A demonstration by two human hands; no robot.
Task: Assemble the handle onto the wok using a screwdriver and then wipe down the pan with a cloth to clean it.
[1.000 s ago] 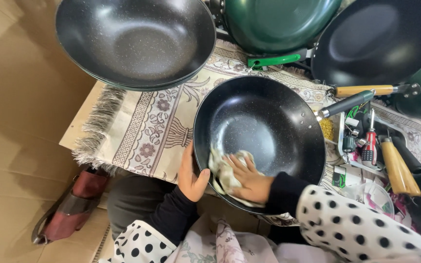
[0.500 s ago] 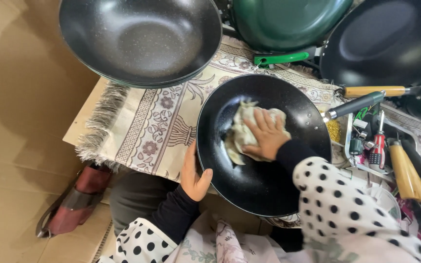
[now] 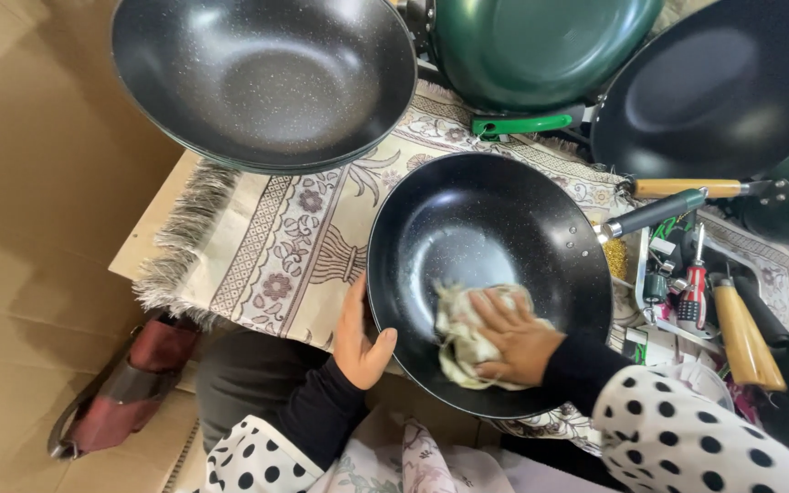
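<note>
Four pans (image 3: 490,274) on patterned rug (image 3: 276,260)
</note>
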